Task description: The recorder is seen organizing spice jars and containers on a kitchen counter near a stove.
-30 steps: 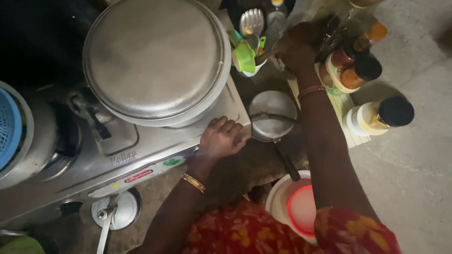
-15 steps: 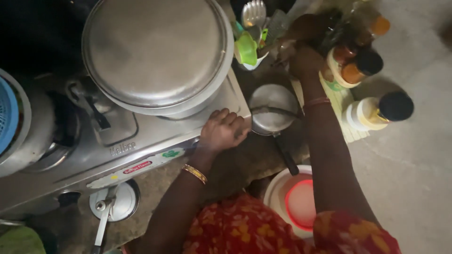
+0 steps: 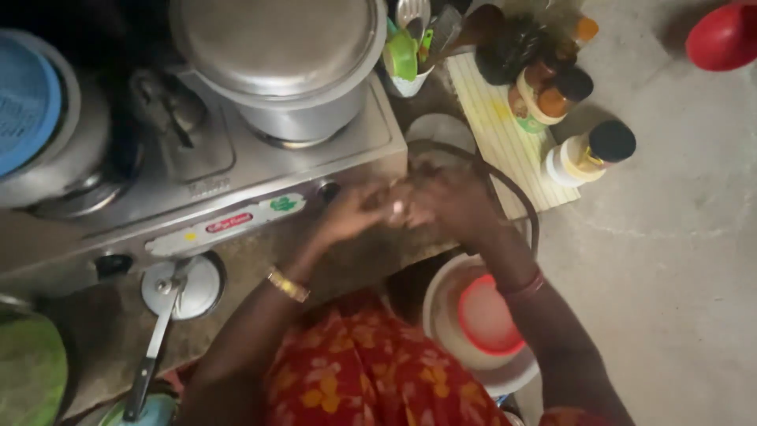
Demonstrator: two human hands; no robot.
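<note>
**A:** Start at the left. What's there?

**B:** A blue round lid point(image 3: 27, 99) sits on a metal vessel at the far left edge. Near it, lower down, a small round steel lid with a long handle point(image 3: 175, 288) lies on the counter, just in front of the stove.

**A:** And the stove itself?

**B:** A steel gas stove point(image 3: 236, 189) fills the left half. A big covered steel pot point(image 3: 280, 55) stands on its right burner.

**A:** Where are the hands?

**B:** Both meet just off the stove's right front corner. The left hand point(image 3: 351, 214), with a gold bangle point(image 3: 287, 285) on its wrist, reaches in from the left. The right hand point(image 3: 449, 203), with a red bangle point(image 3: 525, 286), comes in from the right. They touch each other, fingers bunched together.

**A:** Are they gripping something?

**B:** I cannot tell. The hands are blurred, and a pale speck shows between the fingers, but what it is I can't make out.

**A:** What lies around them?

**B:** A small steel pan point(image 3: 441, 134) sits just beyond them, partly hidden. On the near side, below the right forearm, a white bowl with a red lid inside point(image 3: 485, 315).

**A:** Further right?

**B:** A cup of utensils point(image 3: 410, 55) at the far side, then a pale ribbed mat point(image 3: 505, 142) carrying dark-capped jars point(image 3: 587, 154). A red bowl point(image 3: 725, 35) shows at the far right corner on the grey floor.
</note>
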